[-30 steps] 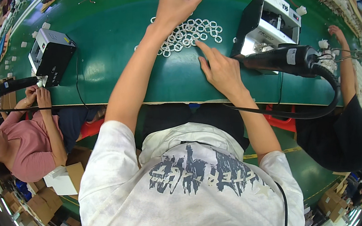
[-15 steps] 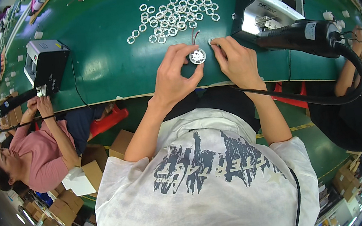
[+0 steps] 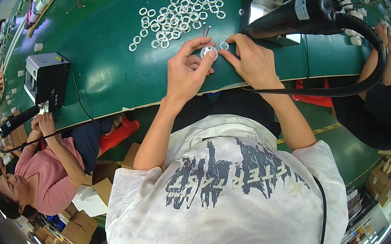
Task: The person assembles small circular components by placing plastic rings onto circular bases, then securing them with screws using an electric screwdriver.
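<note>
Between the thumb and fingers of my left hand (image 3: 185, 72) is a small round white part (image 3: 208, 52) with a shiny, detailed face. Thin red and dark wires (image 3: 206, 31) run up from it, away from me. My left thumb lies against its edge, and the other fingers curl behind it. Close on its right, my right hand (image 3: 257, 61) pinches a small white ring (image 3: 224, 46) between thumb and index finger. The ring and the round part are a small gap apart, just above the green table. Beyond my hands lies a loose spread of similar white rings (image 3: 174, 19).
A black and silver machine (image 3: 264, 4) stands right of the rings. A thick black handheld tool (image 3: 294, 14) with a curved cable reaches beside my right hand. At left, a person in a pink top (image 3: 58, 175) works at another machine (image 3: 48, 79). Another person (image 3: 374, 105) sits at right.
My left thumb has moved up onto the round part, whose face has tilted. The ring in my right hand now shows clearly. The whole view has shifted slightly.
</note>
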Available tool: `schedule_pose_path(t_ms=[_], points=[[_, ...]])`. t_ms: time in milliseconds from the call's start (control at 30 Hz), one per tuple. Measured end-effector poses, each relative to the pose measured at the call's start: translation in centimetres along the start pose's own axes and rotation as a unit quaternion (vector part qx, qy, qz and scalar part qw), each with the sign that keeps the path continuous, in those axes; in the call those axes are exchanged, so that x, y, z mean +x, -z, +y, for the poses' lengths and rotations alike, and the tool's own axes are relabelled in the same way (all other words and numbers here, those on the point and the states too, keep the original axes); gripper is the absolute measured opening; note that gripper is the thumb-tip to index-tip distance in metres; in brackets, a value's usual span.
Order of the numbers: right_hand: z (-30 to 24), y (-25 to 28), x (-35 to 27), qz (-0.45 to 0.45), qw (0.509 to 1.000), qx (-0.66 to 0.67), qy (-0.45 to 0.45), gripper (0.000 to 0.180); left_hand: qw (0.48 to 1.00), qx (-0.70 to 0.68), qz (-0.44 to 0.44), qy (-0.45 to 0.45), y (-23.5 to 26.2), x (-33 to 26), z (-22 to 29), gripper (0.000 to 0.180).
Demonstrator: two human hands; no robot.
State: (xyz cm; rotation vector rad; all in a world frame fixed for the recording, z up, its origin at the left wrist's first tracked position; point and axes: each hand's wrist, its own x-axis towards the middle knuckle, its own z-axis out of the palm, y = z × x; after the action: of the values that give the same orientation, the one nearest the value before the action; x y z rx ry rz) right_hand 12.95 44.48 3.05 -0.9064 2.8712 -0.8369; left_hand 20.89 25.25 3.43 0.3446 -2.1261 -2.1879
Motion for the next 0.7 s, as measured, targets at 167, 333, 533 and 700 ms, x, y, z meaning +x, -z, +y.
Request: schedule_pose_path(t_ms=[167,333,533,700], points=[[-0.3,1.5,-0.1,-0.012,0.999,0.039,0.028,0.038,1.0,-0.009,0.003,0.022,-0.1,0.3,-0.9,0.034],[0.0,1.0,-0.2,-0.045,0.998,0.036,0.015,0.037,0.993,0.081,-0.004,-0.091,0.2,-0.1,-0.8,0.055],[-0.3,1.9,-0.3,-0.055,0.997,0.054,0.026,0.035,0.988,0.111,-0.013,-0.106,0.2,0.1,-1.2,0.064],[-1.0,1.8,-0.3,-0.005,0.999,0.046,0.011,0.029,0.99,0.098,-0.005,-0.1,0.2,-0.1,-1.2,0.064]])
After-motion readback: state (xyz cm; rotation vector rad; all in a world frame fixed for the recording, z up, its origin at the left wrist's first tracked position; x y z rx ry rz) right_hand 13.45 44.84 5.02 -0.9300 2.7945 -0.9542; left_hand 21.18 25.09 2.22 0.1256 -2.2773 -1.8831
